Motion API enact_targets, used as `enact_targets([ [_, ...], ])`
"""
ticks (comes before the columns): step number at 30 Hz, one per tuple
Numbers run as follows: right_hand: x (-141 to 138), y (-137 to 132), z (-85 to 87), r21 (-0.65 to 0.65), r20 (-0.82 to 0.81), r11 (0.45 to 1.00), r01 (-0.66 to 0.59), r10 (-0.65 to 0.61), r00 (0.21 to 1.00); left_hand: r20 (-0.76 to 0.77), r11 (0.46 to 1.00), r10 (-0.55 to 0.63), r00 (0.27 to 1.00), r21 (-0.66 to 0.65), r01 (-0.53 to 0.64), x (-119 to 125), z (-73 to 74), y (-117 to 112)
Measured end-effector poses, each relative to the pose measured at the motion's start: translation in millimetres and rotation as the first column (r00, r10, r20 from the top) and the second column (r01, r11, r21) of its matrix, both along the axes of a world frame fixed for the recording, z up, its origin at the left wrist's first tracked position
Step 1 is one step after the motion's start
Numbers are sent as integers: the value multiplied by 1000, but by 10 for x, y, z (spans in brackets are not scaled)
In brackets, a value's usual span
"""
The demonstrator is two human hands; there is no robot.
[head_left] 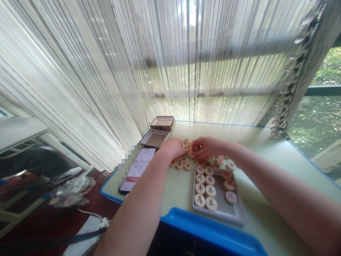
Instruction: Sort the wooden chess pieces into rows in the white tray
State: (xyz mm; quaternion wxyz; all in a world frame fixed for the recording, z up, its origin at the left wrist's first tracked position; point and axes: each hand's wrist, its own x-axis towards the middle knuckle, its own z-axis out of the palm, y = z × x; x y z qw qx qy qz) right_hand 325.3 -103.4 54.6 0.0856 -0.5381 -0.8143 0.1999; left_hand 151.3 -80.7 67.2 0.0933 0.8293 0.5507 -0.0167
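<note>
Round wooden Chinese chess pieces (183, 164) lie in a loose heap on a pale green table (266, 149). My left hand (173, 148) rests curled on the left side of the heap, fingers bent over the pieces. My right hand (204, 146) reaches in from the right and pinches among the pieces at the heap's middle; what it grips is too small to name. Just in front of the heap sits a shallow grey tray (237, 209) holding rows of pieces, black-marked on the left and red-marked on the right.
A phone (137, 169) with a lit timer screen lies at the table's left edge. Two open box halves (162, 123) sit at the far left corner. A blue chair back (213, 231) is near me. Striped curtains hang behind; clutter lies on the floor at left.
</note>
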Motion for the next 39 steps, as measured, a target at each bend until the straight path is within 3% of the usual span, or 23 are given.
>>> enact_targets([
  [3,77,-11,71,-78,30,996,48,-46,999,11,1000,10,1000,30,-11,10,-4,-4],
  [8,126,-4,55,-172,29,985,7,-2,1000,49,999,-15,999,31,14,2,-2,-3],
  [20,129,-27,90,-147,11,988,-48,50,999,29,1000,-7,1000,-5,7,-3,-10,-3],
  [26,77,-32,93,-103,94,994,30,-20,995,34,1000,1,999,22,-2,0,-8,9],
  [32,308,-13,223,-19,37,996,90,-89,995,113,979,-24,993,206,1,-5,-40,95],
  [36,493,7,236,-86,95,987,133,-125,988,118,973,-76,990,225,48,21,-15,55],
  [39,444,-7,217,-137,107,985,106,-92,990,147,979,-138,979,167,113,35,16,1],
])
